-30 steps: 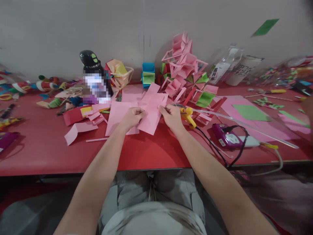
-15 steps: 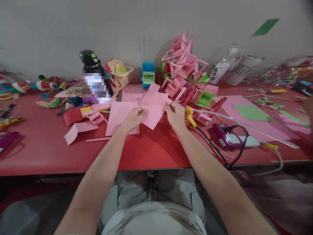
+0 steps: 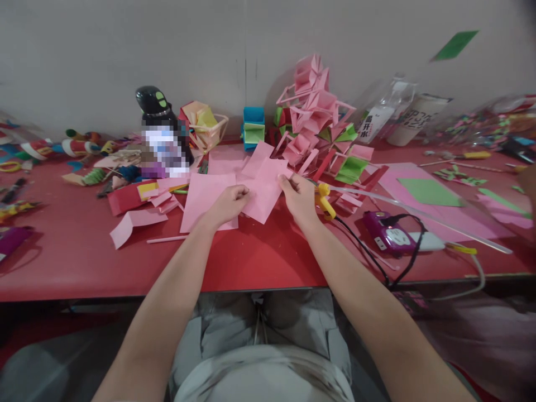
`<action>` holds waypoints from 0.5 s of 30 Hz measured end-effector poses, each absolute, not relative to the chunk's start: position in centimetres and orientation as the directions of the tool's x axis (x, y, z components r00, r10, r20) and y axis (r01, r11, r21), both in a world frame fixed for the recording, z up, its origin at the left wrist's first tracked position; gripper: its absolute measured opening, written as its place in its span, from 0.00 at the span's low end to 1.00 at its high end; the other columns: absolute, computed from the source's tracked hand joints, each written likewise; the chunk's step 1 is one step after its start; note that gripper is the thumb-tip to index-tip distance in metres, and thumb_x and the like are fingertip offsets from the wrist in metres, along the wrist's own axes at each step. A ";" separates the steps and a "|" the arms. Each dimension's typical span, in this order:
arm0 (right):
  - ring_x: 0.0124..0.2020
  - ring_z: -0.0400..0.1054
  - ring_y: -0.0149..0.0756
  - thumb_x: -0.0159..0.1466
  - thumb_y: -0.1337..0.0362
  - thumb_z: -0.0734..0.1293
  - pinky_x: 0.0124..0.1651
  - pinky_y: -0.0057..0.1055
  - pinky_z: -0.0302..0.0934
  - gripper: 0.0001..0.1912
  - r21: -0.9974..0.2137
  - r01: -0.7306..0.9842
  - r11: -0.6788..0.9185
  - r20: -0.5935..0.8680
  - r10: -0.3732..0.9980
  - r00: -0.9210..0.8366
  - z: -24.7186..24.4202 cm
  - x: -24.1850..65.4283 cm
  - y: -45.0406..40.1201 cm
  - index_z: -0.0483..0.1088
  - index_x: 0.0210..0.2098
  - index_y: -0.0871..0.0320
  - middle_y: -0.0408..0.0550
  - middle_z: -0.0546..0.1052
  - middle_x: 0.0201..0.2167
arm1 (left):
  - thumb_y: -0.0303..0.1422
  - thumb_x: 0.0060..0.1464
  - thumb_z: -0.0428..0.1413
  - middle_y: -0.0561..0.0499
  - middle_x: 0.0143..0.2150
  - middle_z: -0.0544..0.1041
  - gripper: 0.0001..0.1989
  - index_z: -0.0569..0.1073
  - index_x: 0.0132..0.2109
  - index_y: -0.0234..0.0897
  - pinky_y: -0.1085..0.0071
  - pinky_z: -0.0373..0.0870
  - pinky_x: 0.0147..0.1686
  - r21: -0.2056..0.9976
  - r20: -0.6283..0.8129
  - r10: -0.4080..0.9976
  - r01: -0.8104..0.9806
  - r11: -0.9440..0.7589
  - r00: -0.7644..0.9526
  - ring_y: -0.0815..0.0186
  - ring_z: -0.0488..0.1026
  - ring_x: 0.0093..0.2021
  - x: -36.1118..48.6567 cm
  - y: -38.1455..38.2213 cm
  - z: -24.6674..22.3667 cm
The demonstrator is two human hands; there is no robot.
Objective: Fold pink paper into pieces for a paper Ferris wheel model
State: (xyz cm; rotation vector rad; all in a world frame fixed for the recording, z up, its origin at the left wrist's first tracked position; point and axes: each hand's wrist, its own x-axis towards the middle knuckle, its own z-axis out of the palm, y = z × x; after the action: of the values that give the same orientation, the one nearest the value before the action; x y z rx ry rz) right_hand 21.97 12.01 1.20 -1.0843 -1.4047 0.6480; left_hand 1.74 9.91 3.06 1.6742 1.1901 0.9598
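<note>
A piece of pink paper (image 3: 263, 195) with fold creases is held up between my two hands, over the red table (image 3: 259, 257). My left hand (image 3: 229, 205) has its fingers curled in a pinch at the paper's left edge. On the upper right corner, my right hand (image 3: 298, 196) pinches the paper between thumb and fingers. Flat pink sheets (image 3: 205, 195) lie beneath and beside my left hand. Just right of my right hand rests a yellow glue gun (image 3: 325, 202) with a long clear glue stick (image 3: 419, 215) running out to the right.
Folded pink paper structures (image 3: 310, 123) pile up against the wall. A purple power strip (image 3: 389, 231) with cables sits at the right. A black phone holder (image 3: 161, 111), paper scraps (image 3: 136, 223) and a blue paper box (image 3: 253, 125) stand left of centre. A bottle (image 3: 383, 111) and cup (image 3: 414, 120) stand behind.
Both hands keep their pinch on the pink paper. The paper's lower tip has shifted very slightly down and right; the things on the table stay put.
</note>
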 end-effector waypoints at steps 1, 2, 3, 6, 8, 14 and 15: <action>0.27 0.57 0.33 0.64 0.45 0.66 0.31 0.32 0.54 0.22 -0.886 0.221 0.408 0.439 0.891 0.116 1.2 21.9 12.0 0.62 0.25 0.55 0.42 0.61 0.23 | 0.43 0.56 0.60 0.54 0.27 0.65 0.15 0.67 0.31 0.38 0.72 0.63 0.23 0.946 0.096 0.964 0.280 -0.166 0.246 0.69 0.66 0.24 1.8 9.9 3.0; 0.28 0.59 0.34 0.64 0.44 0.66 0.31 0.32 0.55 0.22 -0.894 0.201 0.400 0.426 0.899 0.105 1.3 21.8 11.9 0.62 0.25 0.55 0.43 0.62 0.23 | 0.43 0.56 0.60 0.54 0.27 0.66 0.15 0.67 0.32 0.38 0.72 0.65 0.22 0.955 0.087 0.969 0.258 -0.148 0.233 0.69 0.67 0.23 1.7 10.0 2.9; 0.29 0.61 0.35 0.64 0.43 0.65 0.31 0.33 0.57 0.23 -0.904 0.177 0.389 0.408 0.909 0.087 1.3 21.6 11.9 0.63 0.26 0.54 0.44 0.64 0.24 | 0.43 0.56 0.61 0.54 0.28 0.67 0.15 0.67 0.32 0.38 0.72 0.65 0.20 0.959 0.086 0.972 0.245 -0.139 0.217 0.69 0.68 0.21 1.7 10.1 2.8; 0.29 0.62 0.36 0.63 0.41 0.66 0.31 0.33 0.59 0.23 -0.933 0.125 0.337 0.341 0.940 0.010 1.4 21.2 11.6 0.64 0.27 0.54 0.44 0.65 0.23 | 0.44 0.58 0.60 0.56 0.25 0.66 0.16 0.66 0.33 0.38 0.73 0.61 0.16 0.959 0.112 0.977 0.238 -0.155 0.184 0.71 0.68 0.16 1.7 10.2 2.6; 0.27 0.60 0.35 0.62 0.42 0.67 0.30 0.33 0.58 0.23 -0.938 0.126 0.324 0.324 0.946 -0.024 1.4 21.1 11.5 0.62 0.26 0.54 0.43 0.63 0.23 | 0.43 0.58 0.60 0.57 0.24 0.64 0.16 0.65 0.32 0.39 0.73 0.60 0.15 0.960 0.117 0.976 0.230 -0.159 0.185 0.70 0.68 0.15 1.7 10.1 2.6; 0.23 0.51 0.29 0.61 0.49 0.69 0.25 0.30 0.48 0.24 -0.908 0.192 0.371 0.369 0.928 -0.049 1.4 21.4 11.5 0.55 0.20 0.55 0.39 0.57 0.20 | 0.47 0.57 0.60 0.54 0.25 0.69 0.17 0.70 0.32 0.37 0.70 0.68 0.22 0.973 0.022 0.963 0.217 -0.083 0.268 0.68 0.70 0.20 1.8 9.8 3.0; 0.23 0.51 0.29 0.61 0.49 0.69 0.25 0.30 0.47 0.24 -0.908 0.197 0.369 0.365 0.929 -0.060 1.4 21.4 11.5 0.55 0.20 0.55 0.39 0.57 0.20 | 0.47 0.57 0.59 0.54 0.25 0.68 0.18 0.70 0.31 0.37 0.71 0.68 0.23 0.970 0.049 0.965 0.218 -0.108 0.256 0.69 0.69 0.21 1.8 9.8 3.1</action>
State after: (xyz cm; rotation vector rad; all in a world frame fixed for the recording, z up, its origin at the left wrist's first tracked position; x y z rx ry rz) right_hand 21.45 11.50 1.45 -1.0536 -1.5294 0.8337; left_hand 1.79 9.84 3.12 1.5460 1.1418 0.9563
